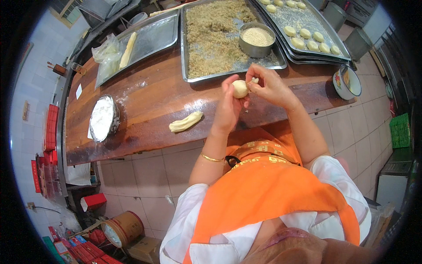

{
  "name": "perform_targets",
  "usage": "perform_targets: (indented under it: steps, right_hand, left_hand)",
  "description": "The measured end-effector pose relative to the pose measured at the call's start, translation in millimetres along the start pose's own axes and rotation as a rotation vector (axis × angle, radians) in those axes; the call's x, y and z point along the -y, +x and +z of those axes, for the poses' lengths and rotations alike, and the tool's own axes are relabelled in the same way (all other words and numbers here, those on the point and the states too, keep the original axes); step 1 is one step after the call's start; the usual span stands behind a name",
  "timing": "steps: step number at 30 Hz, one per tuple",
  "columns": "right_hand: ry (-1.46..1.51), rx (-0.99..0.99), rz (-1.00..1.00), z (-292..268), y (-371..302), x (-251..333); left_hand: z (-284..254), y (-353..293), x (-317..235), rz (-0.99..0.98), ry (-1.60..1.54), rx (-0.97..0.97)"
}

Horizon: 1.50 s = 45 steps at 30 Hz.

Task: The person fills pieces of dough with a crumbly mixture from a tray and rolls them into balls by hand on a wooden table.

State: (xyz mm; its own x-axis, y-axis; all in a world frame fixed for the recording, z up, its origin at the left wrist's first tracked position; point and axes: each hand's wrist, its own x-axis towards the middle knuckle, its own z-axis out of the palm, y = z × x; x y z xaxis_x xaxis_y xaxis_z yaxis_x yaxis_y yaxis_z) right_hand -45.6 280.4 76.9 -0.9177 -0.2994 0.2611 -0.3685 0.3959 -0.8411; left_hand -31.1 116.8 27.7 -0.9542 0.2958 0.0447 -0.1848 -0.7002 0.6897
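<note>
Above the near edge of the wooden table, my left hand [228, 105] cups a smooth, pale ball of dough [240, 89] in bent fingers. My right hand [271, 87] is closed at the ball's right side, its thumb and fingertips pinching a small bit of dough [254, 81]. Whether that bit is still joined to the ball I cannot tell. To the left of my hands, a twisted strip of dough [186, 122] lies on the wood. Just beyond my hands is a metal tray [211, 78] spread with crumbly brown filling [206, 35].
A round tin [256, 51] of pale grains stands in the filling tray. Stacked trays [316, 56] at far right bear flattened dough rounds [305, 33]. An enamel bowl [347, 83] sits at the table's right end, a bowl of flour [102, 119] at left. Another tray [154, 33] holds a dough roll [128, 49].
</note>
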Motion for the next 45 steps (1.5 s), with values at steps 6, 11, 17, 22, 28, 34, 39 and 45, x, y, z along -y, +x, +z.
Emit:
perform_targets:
  steps: [6, 11, 17, 22, 28, 34, 39, 45]
  right_hand:
    - [-0.056, 0.003, -0.059, 0.0, -1.8, 6.6]
    - [-0.212, 0.032, -0.178, 3.0, -5.7, 10.0]
    - [-0.256, 0.118, -0.182, 7.4, -7.7, 5.5]
    - [0.124, -0.035, -0.006, 27.8, -10.5, -10.1]
    - [-0.628, -0.019, -0.076, 44.7, -24.5, -73.4]
    - [-0.411, -0.424, -0.138, 21.6, -36.0, -65.4]
    - [-0.306, -0.489, -0.094, 7.7, -48.8, -69.9]
    - [-0.197, -0.458, -0.076, 20.1, -65.4, -80.3]
  left_hand:
    - [-12.7, -2.8, -17.6, -0.083, 0.476, 0.066]
    - [-27.7, 4.1, -19.4, -0.101, 0.576, 0.169]
    - [-31.6, -5.7, -29.1, 0.109, 1.050, 0.326]
    - [-49.4, -13.9, -27.4, 0.181, 1.312, 0.264]
    - [-75.9, -13.1, -6.6, 0.332, 1.460, 0.203]
    - [-72.7, 2.9, -4.4, 0.057, 1.025, 0.037]
    - [-48.0, 21.1, -21.9, 0.145, 1.585, 0.263]
    - [-67.5, 8.8, -4.0, 0.210, 1.530, 0.231]
